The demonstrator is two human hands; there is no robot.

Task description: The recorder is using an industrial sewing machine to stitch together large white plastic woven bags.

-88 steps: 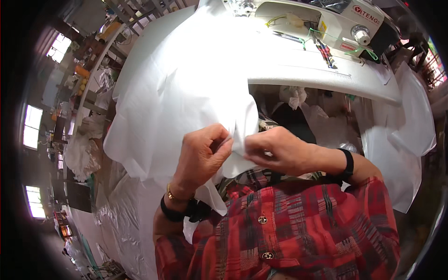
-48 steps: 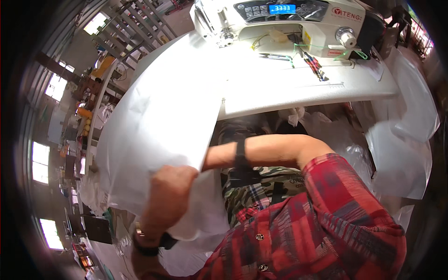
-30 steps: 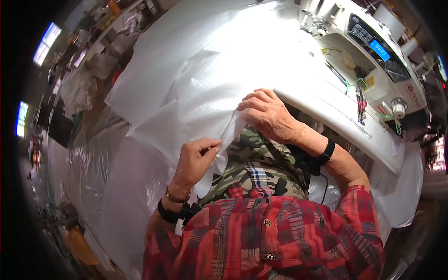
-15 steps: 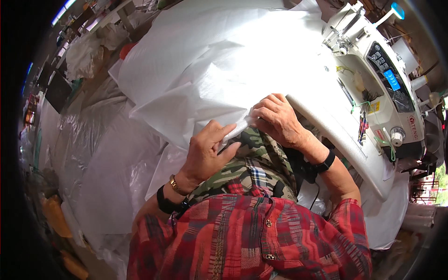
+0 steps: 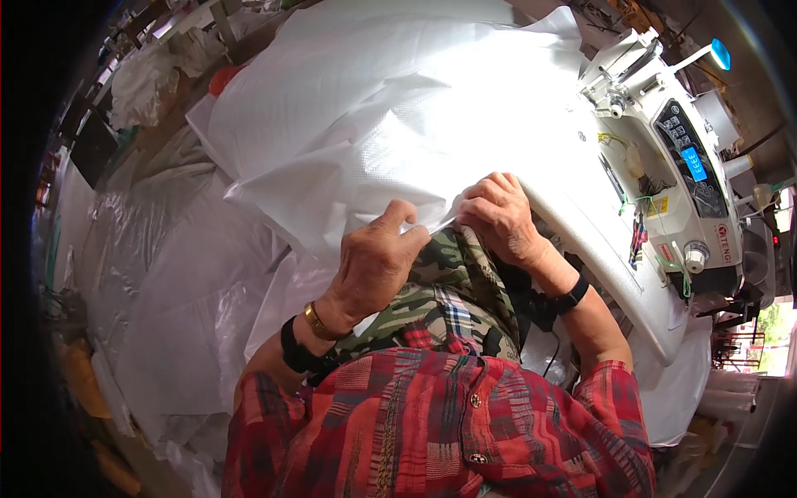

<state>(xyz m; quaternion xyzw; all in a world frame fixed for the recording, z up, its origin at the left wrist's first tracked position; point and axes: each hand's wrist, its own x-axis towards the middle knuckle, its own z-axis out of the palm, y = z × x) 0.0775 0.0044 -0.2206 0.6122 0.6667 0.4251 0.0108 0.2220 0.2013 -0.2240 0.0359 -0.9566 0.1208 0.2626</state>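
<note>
A large sheet of white woven plastic [image 5: 332, 178] spreads in front of me, its near edge drawn up over my lap. My right hand [image 5: 501, 220] has its fingers bent round that edge and grips it. To the left, my left hand [image 5: 374, 261] is closed at the same edge, with thumb and bent forefinger together on the sheet; its other fingers are curled under and mostly hidden. A short, narrow stretch of edge runs between the two hands.
On the right stands a white sewing machine [image 5: 701, 216] with a lit blue display, on a pale table [image 5: 598, 241] with a rounded edge. Clear plastic sheeting [image 5: 191, 332] lies heaped at the left. Bundled white plastic [image 5: 145, 87] sits at the far left.
My left thumb and forefinger, spread apart before, have closed in on the sheet's edge. The rolled-looking edge between my hands now appears thinner. My right hand keeps its grip.
</note>
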